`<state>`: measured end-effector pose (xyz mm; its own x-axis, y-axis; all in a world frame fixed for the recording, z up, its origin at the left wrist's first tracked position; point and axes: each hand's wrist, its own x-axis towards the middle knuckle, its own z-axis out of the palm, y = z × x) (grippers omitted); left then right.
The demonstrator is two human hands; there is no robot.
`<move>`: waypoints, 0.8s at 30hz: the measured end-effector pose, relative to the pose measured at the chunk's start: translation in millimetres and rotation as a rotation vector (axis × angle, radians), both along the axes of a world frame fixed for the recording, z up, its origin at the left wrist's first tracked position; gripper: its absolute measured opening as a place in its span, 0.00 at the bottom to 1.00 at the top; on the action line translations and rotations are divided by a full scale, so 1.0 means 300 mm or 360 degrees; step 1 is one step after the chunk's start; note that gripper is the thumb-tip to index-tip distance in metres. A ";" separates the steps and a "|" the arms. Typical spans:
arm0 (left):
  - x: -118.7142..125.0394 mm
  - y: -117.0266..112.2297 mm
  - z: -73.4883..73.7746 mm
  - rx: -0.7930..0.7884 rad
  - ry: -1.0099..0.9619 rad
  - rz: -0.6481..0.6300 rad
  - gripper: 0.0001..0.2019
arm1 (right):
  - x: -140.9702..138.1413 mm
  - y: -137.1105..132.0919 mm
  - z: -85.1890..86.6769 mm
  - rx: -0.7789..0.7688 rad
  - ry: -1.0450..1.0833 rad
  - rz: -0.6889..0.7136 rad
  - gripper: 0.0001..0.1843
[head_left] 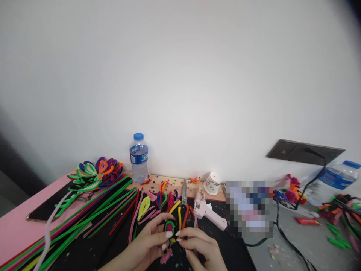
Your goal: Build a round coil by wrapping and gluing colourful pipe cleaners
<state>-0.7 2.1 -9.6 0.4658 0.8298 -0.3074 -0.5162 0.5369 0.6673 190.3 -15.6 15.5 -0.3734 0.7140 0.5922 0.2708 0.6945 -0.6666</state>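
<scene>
Both of my hands meet at the bottom centre over a black mat (113, 244). My left hand (149, 241) is closed around a small coiled pipe-cleaner piece (169, 227), green outside and dark pink inside. The fingers of my right hand (199, 246) pinch the same piece at its right edge. A pink loop (166, 256) hangs below the hands. Looped pipe-cleaner petals (158, 201) in yellow, pink, orange and blue lie just beyond my fingers.
Long straight pipe cleaners (93, 218) fan out at left, with a bundle of loops (93, 173) behind. A glue gun (207, 212), scissors (184, 194), paper cup (212, 183) and water bottle (138, 157) stand by the wall. Cable (284, 241), second bottle (332, 180) and scraps lie right.
</scene>
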 end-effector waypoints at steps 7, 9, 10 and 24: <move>0.001 0.004 -0.013 0.0101 -0.0022 -0.0036 0.17 | 0.001 0.001 -0.007 -0.0027 0.0013 0.0011 0.19; 0.001 0.004 -0.009 0.0111 -0.0021 -0.0036 0.17 | 0.000 0.001 -0.009 -0.0035 -0.0002 0.0011 0.18; 0.001 0.004 -0.006 0.0114 -0.0020 -0.0038 0.17 | 0.000 0.002 -0.010 -0.0038 -0.0009 0.0006 0.18; 0.003 -0.002 0.016 0.0104 -0.0009 -0.0034 0.21 | 0.002 -0.004 -0.015 -0.0055 -0.0018 -0.0025 0.16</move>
